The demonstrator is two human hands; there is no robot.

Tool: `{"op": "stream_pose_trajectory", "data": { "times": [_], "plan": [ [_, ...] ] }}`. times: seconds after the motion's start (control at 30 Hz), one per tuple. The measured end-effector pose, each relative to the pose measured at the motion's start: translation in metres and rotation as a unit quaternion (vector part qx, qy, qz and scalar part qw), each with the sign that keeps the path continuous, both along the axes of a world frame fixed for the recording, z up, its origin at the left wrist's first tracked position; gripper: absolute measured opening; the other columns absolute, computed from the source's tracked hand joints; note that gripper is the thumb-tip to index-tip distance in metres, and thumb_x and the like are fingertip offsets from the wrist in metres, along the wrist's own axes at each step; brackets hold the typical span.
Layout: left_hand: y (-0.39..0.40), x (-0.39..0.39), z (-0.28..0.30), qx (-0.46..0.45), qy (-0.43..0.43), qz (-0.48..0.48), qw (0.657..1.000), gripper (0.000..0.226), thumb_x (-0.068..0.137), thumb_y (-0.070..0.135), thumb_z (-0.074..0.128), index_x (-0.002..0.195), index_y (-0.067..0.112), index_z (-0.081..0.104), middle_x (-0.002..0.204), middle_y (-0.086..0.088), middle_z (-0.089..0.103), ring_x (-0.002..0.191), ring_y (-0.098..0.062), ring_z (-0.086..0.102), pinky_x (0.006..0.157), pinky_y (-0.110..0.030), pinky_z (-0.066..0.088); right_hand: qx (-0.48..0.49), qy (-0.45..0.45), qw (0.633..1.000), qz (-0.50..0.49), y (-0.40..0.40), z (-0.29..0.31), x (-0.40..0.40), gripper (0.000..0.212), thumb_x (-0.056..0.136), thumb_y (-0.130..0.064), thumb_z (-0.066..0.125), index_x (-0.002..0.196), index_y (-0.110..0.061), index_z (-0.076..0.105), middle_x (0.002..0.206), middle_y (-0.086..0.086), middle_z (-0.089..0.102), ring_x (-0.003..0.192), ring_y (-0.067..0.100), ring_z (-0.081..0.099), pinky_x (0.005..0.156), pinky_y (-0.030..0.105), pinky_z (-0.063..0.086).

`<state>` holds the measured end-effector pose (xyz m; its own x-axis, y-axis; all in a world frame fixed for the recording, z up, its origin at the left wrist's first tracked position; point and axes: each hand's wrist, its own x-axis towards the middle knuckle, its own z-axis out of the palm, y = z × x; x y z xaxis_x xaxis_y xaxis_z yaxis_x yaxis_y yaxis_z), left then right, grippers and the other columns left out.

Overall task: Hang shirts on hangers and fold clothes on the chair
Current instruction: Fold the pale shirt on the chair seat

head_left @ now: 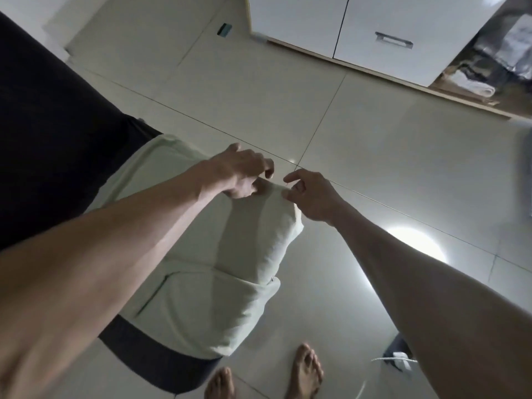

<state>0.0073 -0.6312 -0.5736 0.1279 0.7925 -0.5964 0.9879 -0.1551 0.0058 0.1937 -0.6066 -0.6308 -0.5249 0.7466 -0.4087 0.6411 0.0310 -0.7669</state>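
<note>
Below, glossy tile floor [374, 133]; white cabinet [388, 27] at back.

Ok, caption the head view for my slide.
Both hands, left hand and right hand, pinch the top edge of a pale green garment above a tiled floor.

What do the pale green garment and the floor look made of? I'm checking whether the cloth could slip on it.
The pale green garment looks like soft, matte knit cotton or fleece: it drapes in rounded folds with stitched seams, though the exact fibre is unclear. The pale tiled floor looks like glazed ceramic or polished stone: thin grout lines and a bright mirror-like light reflection.
</note>
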Motion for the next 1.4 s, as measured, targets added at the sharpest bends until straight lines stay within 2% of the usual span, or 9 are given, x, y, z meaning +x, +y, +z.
{"op": "stream_pose_trajectory", "data": {
  "times": [0.1, 0.2, 0.47, 0.63, 0.9, 1.0, 1.1, 1.27, 1.4],
  "plan": [
    [0.012, -0.004, 0.007, -0.033, 0.027, -0.008, 0.999, 0.016, 0.097, 0.043, 0.050, 0.106, 0.032, 0.057, 0.119, 0.006, 0.060, 0.113, -0.019, 0.056, 0.100, -0.041, 0.030, -0.025, 0.018, 0.999, 0.012, 0.010, -0.003, 0.009, 0.019, 0.086, -0.035, 0.074, 0.094, -0.018, 0.070, 0.070, -0.009, 0.057, 0.064, 0.006, 0.052, 0.061, 0.023, 0.042],
    [0.020, -0.012, 0.012, -0.056, 0.052, -0.034, 0.997, 0.039, 0.088, 0.064, 0.042, 0.098, 0.032, 0.061, 0.105, 0.010, 0.064, 0.103, -0.015, 0.055, 0.090, -0.039, 0.027, -0.013, -0.051, 0.990, 0.134, 0.014, -0.002, 0.020, 0.031, 0.079, -0.042, 0.080, 0.088, -0.015, 0.068, 0.075, -0.003, 0.057, 0.068, 0.013, 0.050, 0.057, 0.023, 0.040],
    [0.033, -0.026, 0.043, -0.087, 0.344, -0.127, 0.926, 0.034, 0.086, 0.052, 0.063, 0.112, 0.031, 0.062, 0.127, 0.009, 0.060, 0.127, -0.015, 0.042, 0.112, -0.045, 0.018, -0.001, -0.099, 0.983, 0.158, 0.010, -0.025, 0.052, 0.031, 0.078, -0.041, 0.078, 0.074, -0.027, 0.051, 0.074, -0.002, 0.056, 0.071, 0.022, 0.054, 0.061, 0.035, 0.044],
    [0.024, -0.045, 0.049, -0.007, 0.413, -0.106, 0.905, 0.016, 0.098, 0.026, 0.044, 0.094, 0.029, 0.059, 0.115, 0.008, 0.066, 0.121, -0.021, 0.042, 0.107, -0.044, 0.023, 0.089, -0.128, 0.974, 0.166, -0.010, -0.026, 0.064, 0.027, 0.091, -0.046, 0.059, 0.086, -0.028, 0.038, 0.090, 0.004, 0.057, 0.085, 0.032, 0.055, 0.073, 0.041, 0.047],
    [-0.017, -0.073, 0.082, 0.084, 0.460, -0.064, 0.882, 0.019, 0.095, 0.032, 0.046, 0.086, 0.027, 0.063, 0.078, 0.012, 0.061, 0.104, -0.022, 0.052, 0.105, -0.047, 0.022, 0.264, -0.250, 0.922, 0.136, -0.075, 0.003, 0.062, 0.030, 0.102, -0.050, 0.035, 0.114, -0.024, 0.044, 0.100, -0.006, 0.061, 0.082, 0.031, 0.064, 0.062, 0.032, 0.040],
    [-0.045, -0.082, 0.100, 0.116, 0.404, -0.064, 0.905, 0.025, 0.094, 0.031, 0.052, 0.071, 0.024, 0.055, 0.055, 0.011, 0.050, 0.067, -0.015, 0.044, 0.104, -0.041, 0.029, 0.329, -0.254, 0.898, 0.145, -0.101, 0.009, 0.058, 0.032, 0.093, -0.045, 0.060, 0.107, -0.020, 0.046, 0.080, -0.004, 0.061, 0.062, 0.028, 0.063, 0.050, 0.028, 0.033],
    [-0.079, -0.095, 0.110, 0.149, 0.351, -0.061, 0.922, 0.035, 0.092, 0.026, 0.051, 0.062, 0.023, 0.033, 0.051, 0.009, 0.040, 0.055, -0.013, 0.036, 0.104, -0.040, 0.031, 0.377, -0.235, 0.884, 0.144, -0.131, 0.016, 0.055, 0.064, 0.048, -0.009, 0.088, 0.090, -0.018, 0.040, 0.053, -0.003, 0.047, 0.033, 0.022, 0.037, 0.038, 0.021, 0.028],
    [-0.155, -0.110, 0.095, 0.122, 0.335, -0.012, 0.934, 0.021, 0.090, 0.025, 0.041, 0.084, 0.033, 0.060, 0.063, 0.014, 0.056, 0.068, -0.010, 0.053, 0.098, -0.045, 0.027, 0.308, -0.248, 0.901, 0.181, -0.182, 0.017, 0.056, 0.049, 0.075, -0.007, 0.065, 0.118, -0.019, 0.045, 0.093, 0.001, 0.055, 0.076, 0.023, 0.059, 0.045, 0.031, 0.031],
    [-0.217, -0.116, 0.069, 0.124, 0.324, 0.027, 0.937, 0.028, 0.094, 0.024, 0.038, 0.086, 0.033, 0.063, 0.074, 0.014, 0.064, 0.076, -0.010, 0.062, 0.101, -0.047, 0.023, 0.222, -0.281, 0.916, 0.181, -0.221, 0.008, 0.052, 0.056, 0.093, -0.004, 0.044, 0.132, -0.028, 0.013, 0.124, 0.002, 0.050, 0.102, 0.027, 0.057, 0.063, 0.036, 0.039]
  ]
}}
